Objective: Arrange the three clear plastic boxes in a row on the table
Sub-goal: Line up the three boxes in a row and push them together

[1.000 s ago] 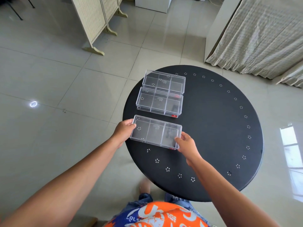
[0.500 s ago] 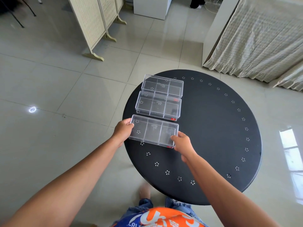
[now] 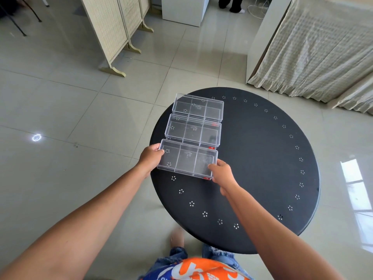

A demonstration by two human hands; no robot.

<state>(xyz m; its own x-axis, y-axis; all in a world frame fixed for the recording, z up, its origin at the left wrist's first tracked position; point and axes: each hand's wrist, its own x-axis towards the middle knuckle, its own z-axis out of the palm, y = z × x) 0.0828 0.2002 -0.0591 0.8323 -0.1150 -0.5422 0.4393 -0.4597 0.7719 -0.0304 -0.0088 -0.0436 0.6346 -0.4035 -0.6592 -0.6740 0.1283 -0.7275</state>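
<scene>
Both hands' grip on nearest clear box ends.

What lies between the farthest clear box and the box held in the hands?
In the head view, the middle box lies between the far box and the held box.

Left hand, right hand gripping

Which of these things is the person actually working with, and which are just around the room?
Part of the job:
nearest clear box, gripped by left hand and right hand
middle clear box
far clear box
black round table

Just around:
folding screen
curtain
white cabinet
</scene>
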